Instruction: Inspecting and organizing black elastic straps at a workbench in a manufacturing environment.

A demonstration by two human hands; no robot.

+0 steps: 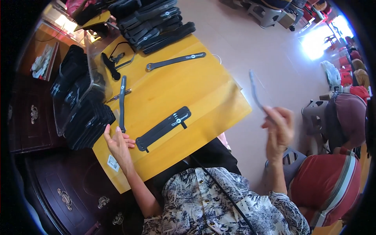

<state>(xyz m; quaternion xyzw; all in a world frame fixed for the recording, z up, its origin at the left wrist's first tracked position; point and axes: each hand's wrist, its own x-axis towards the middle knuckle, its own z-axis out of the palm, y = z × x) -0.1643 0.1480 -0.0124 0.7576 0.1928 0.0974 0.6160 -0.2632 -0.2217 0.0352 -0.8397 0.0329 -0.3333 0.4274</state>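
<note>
I am between straps: my right hand [279, 131] pinches a thin dark strap [255, 91] raised off to the side, while my open left hand [117, 141] rests on the yellow tabletop [188, 84] beside the wide buckled strap [163, 128], which seemingly needs gripping next.

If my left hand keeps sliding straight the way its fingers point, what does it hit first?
Most likely the narrow black strap lying upright on the yellow board. The left hand rests flat with its fingertips close below that strap's lower end. The wider black strap bundle lies to its right, out of that line.
</note>
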